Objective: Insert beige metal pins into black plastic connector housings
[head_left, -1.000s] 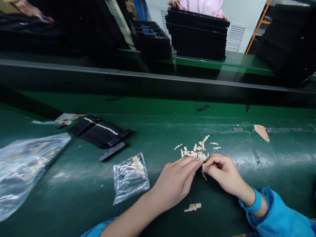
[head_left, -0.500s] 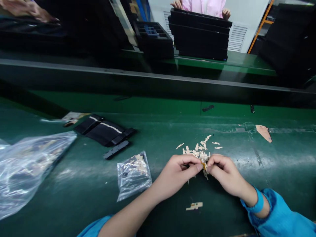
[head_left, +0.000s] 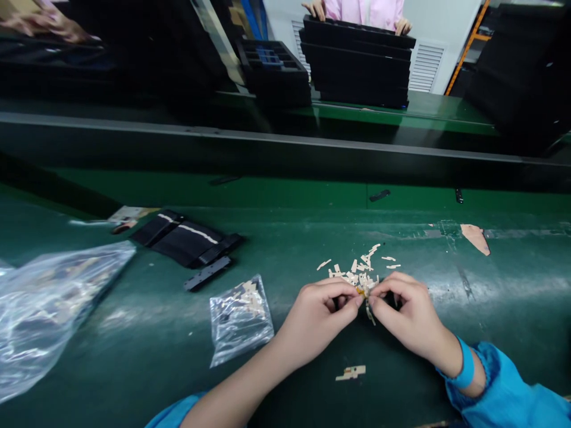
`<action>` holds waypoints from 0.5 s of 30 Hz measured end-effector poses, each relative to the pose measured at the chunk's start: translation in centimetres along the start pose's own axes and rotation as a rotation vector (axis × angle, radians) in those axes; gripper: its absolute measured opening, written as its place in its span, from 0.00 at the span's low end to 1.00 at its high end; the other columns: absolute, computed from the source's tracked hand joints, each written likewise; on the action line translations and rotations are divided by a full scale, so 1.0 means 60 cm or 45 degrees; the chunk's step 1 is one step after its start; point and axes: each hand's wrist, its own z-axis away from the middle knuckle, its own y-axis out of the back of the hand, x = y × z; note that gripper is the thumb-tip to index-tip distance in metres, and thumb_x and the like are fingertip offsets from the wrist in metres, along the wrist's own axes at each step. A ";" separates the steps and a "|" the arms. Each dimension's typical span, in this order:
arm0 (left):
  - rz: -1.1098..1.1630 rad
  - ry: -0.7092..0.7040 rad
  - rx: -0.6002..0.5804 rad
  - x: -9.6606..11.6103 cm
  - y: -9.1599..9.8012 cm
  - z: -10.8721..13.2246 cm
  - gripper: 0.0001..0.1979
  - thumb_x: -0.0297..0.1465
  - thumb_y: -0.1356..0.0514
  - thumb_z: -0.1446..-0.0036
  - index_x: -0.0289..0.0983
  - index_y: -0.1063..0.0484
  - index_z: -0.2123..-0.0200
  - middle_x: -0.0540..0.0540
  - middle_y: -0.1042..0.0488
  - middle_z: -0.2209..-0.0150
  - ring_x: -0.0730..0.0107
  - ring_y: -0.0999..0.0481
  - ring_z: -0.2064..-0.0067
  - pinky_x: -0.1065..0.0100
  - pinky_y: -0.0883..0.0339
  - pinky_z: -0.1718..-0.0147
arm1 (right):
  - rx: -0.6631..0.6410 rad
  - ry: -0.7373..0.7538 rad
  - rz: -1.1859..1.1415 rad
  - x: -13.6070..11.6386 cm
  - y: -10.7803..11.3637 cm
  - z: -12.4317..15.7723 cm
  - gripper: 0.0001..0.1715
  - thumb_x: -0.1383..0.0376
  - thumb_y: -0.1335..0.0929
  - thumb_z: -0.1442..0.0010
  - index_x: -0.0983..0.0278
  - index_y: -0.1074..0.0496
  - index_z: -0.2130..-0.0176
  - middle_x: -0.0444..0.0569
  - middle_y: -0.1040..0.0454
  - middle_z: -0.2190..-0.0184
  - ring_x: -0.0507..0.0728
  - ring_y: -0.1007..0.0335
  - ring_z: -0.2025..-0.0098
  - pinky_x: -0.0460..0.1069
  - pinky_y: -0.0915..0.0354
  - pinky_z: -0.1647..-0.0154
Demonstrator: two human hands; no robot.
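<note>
My left hand (head_left: 328, 309) is closed in a pinch, thumb against forefinger, on a small amber-coloured piece (head_left: 360, 291). Fingertip to fingertip with it, my right hand (head_left: 408, 315) pinches too; what lies between its fingers is too small and covered to make out. Just beyond both hands, small flat cream-coloured parts (head_left: 354, 266) lie in a loose heap, some partly hidden by the fingers. One similar cream part (head_left: 351, 373) with an amber patch lies alone nearer to me.
Left of my forearm is a small clear bag (head_left: 241, 321) of cream parts, with a larger clear bag (head_left: 53, 315) farther left. A black pouch-like item (head_left: 182, 238) and dark strip (head_left: 207, 274) lie behind. A ledge (head_left: 285, 139) crosses the back; beyond it, a person's hands touch stacked black trays (head_left: 357, 62).
The amber piece has shifted slightly left and turned flatter between my fingertips. My right fingers have moved a little left. The loose parts lie as before; the view has shifted slightly.
</note>
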 end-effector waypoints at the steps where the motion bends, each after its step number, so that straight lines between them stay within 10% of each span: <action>1: -0.040 -0.034 0.000 0.001 0.000 0.001 0.08 0.28 0.37 0.41 0.38 0.20 0.72 0.50 0.23 0.74 0.71 0.30 0.73 0.71 0.39 0.75 | -0.021 0.006 -0.002 -0.001 0.000 0.001 0.08 0.71 0.29 0.42 0.59 0.21 0.68 0.46 0.20 0.70 0.57 0.26 0.65 0.51 0.34 0.61; 15: -0.302 -0.235 -0.063 0.001 -0.020 0.021 0.06 0.25 0.34 0.43 0.37 0.16 0.66 0.48 0.16 0.69 0.68 0.19 0.68 0.72 0.25 0.66 | -0.077 0.217 0.186 0.033 0.009 0.032 0.11 0.60 0.32 0.33 0.56 0.18 0.63 0.52 0.17 0.63 0.63 0.20 0.61 0.54 0.26 0.61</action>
